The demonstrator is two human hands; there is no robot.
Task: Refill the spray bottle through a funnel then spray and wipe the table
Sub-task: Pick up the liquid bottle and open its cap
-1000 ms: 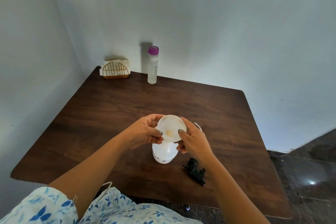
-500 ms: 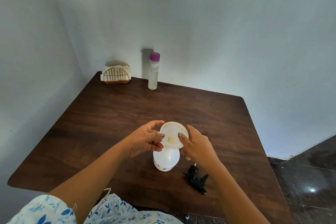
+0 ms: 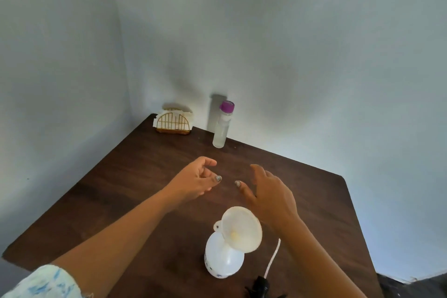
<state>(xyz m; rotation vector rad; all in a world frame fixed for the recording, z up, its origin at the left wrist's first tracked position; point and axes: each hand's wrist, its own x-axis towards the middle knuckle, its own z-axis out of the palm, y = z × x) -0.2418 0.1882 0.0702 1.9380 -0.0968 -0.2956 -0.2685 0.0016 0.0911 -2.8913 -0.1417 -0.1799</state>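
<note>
While unheld, funnel (image 3: 242, 227) atop spray bottle (image 3: 222, 262)

person is wearing a pale sleeve (image 3: 46, 280) printed with blue leaf shapes on the left arm; thumbnails (image 3: 218, 178) on left hand (image 3: 196, 181) and right hand (image 3: 271, 196) are carrying greyish polish.

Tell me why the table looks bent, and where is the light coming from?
Head view: the wide-angle lens bows the table edges and the wall corner. Head view again: the purple-capped bottle throws a shadow leftward onto the wall, so the light likely comes from the right, where the wall beside the table also glows brighter.
</note>
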